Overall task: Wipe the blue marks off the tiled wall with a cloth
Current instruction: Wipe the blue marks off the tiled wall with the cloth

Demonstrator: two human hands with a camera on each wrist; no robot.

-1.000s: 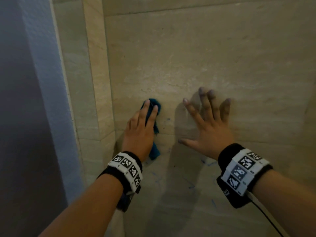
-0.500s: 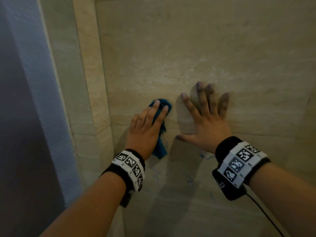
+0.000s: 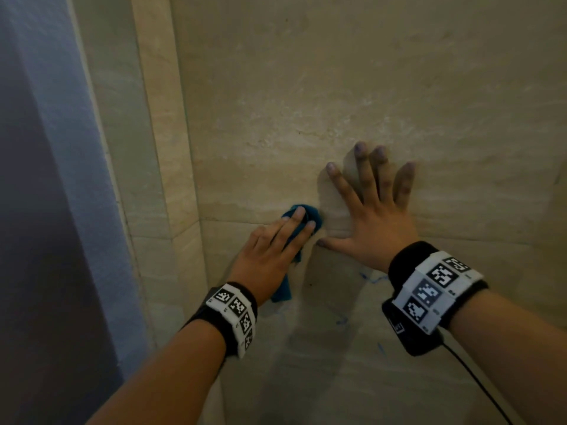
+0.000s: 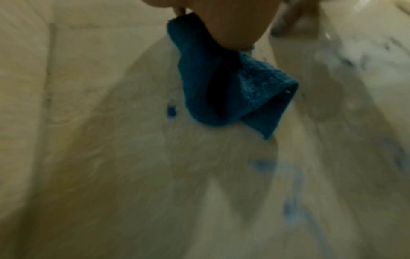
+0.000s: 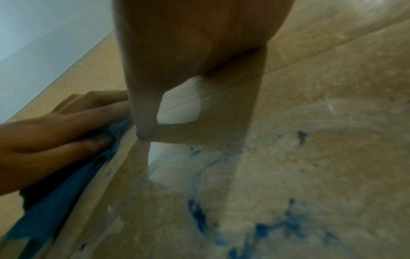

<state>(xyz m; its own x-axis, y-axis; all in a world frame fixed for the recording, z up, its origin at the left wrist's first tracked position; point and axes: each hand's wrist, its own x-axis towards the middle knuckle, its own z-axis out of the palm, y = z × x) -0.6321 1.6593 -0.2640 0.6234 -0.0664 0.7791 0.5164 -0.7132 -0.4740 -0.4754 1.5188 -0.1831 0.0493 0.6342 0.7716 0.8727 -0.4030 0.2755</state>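
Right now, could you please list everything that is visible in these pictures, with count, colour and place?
cloth: one, teal blue, flat against the wall under the left hand, one corner hanging below the palm.
blue marks: several, blue, smeared on the wall tile below both hands.
tiled wall: one, beige stone, filling most of the view.
painted wall: one, pale blue-grey, at far left.
wrist bands: two, black with white coded tags, one on each wrist.
cable: one, black, from the right band.
left hand: pressing the cloth with straight fingers.
right hand: spread flat on the wall.
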